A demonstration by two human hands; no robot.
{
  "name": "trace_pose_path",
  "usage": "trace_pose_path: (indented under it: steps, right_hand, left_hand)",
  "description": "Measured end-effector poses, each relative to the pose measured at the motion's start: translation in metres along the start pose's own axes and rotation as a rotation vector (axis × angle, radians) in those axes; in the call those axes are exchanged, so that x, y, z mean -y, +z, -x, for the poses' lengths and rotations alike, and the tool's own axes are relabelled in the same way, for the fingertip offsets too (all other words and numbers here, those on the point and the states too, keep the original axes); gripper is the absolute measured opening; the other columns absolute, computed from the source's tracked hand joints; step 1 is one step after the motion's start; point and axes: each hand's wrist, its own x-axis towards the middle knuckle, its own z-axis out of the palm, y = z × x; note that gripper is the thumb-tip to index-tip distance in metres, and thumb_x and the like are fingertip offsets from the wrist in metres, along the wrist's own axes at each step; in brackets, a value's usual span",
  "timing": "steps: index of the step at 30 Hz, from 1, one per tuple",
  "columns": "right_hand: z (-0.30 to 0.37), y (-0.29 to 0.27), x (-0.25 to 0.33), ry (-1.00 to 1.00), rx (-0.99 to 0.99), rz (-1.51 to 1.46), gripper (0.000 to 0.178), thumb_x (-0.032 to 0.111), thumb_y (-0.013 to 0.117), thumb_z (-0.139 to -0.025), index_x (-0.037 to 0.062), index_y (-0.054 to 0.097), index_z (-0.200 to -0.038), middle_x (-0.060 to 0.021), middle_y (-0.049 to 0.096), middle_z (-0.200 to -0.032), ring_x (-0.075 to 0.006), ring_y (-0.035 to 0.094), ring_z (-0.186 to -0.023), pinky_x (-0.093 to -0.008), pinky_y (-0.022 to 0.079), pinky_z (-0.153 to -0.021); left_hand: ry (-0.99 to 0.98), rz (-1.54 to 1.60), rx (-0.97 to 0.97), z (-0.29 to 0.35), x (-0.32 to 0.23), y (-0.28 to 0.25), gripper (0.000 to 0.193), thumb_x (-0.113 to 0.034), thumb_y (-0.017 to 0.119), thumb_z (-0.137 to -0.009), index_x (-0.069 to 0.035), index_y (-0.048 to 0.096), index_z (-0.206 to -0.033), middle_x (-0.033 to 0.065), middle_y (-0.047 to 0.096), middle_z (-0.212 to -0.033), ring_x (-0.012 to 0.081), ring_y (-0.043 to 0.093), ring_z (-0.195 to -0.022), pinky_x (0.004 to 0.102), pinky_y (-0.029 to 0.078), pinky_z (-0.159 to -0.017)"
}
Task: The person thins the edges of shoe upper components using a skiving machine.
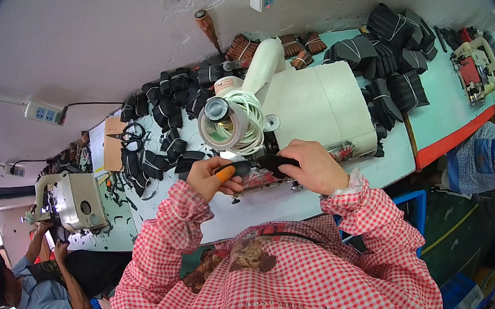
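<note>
You had your left hand (212,178) closed on an orange-tipped tool (230,170) and your right hand (314,166) pinching a black piece (276,163) at the sewing machine (304,102) — bundled black stacks (171,91) (seemingly finished) lay behind, this piece not yet done.

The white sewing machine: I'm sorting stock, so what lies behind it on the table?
Behind the white sewing machine lie tied bundles of black pieces and brown bundles. Whatever sits directly under its body is hidden.

Sewing machine (323,99): smooth cream enamel, slight gloss. Bench (265,210): pale, smooth, matt. Dark pieces (171,91) stacked at 11 o'clock: matt, leathery. Tool (226,172): orange plastic handle. Sleeves (187,209): checked woven cloth.
</note>
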Motion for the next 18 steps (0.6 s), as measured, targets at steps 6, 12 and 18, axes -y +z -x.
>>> trace_pose_path:
  steps: [6, 12, 18]
  right_hand:
    - [-0.002, 0.002, -0.001, -0.094, 0.083, -0.113, 0.023, 0.016, 0.064, -0.076, 0.0044, 0.066, -0.096, -0.0151, 0.06, -0.086, -0.0349, 0.058, -0.082, -0.0429, 0.046, -0.076]
    - [-0.013, 0.018, 0.001, -0.137, 0.004, 0.025, 0.023, 0.016, 0.063, -0.077, 0.0044, 0.066, -0.097, -0.0143, 0.062, -0.088, -0.0344, 0.059, -0.082, -0.0421, 0.047, -0.076]
    - [-0.003, -0.018, -0.013, 0.053, -0.479, 0.146, 0.032, 0.018, 0.065, -0.075, 0.0037, 0.061, -0.104, -0.0133, 0.062, -0.095, -0.0319, 0.059, -0.086, -0.0434, 0.046, -0.077]
  left_hand:
    - [0.012, -0.083, -0.117, -0.002, -0.003, 0.011, 0.02, -0.007, 0.05, -0.094, 0.007, 0.054, -0.108, 0.0167, 0.067, -0.082, 0.021, 0.069, -0.068, 0.024, 0.054, -0.052]
    - [-0.054, -0.183, -0.052, -0.011, -0.016, 0.023, 0.02, -0.01, 0.05, -0.094, 0.005, 0.054, -0.105, 0.015, 0.066, -0.08, 0.021, 0.068, -0.061, 0.0259, 0.052, -0.047]
    - [-0.028, -0.251, 0.112, 0.012, -0.008, 0.039, 0.025, -0.013, 0.051, -0.093, 0.002, 0.052, -0.113, 0.0144, 0.066, -0.081, 0.0204, 0.067, -0.058, 0.0252, 0.048, -0.042]
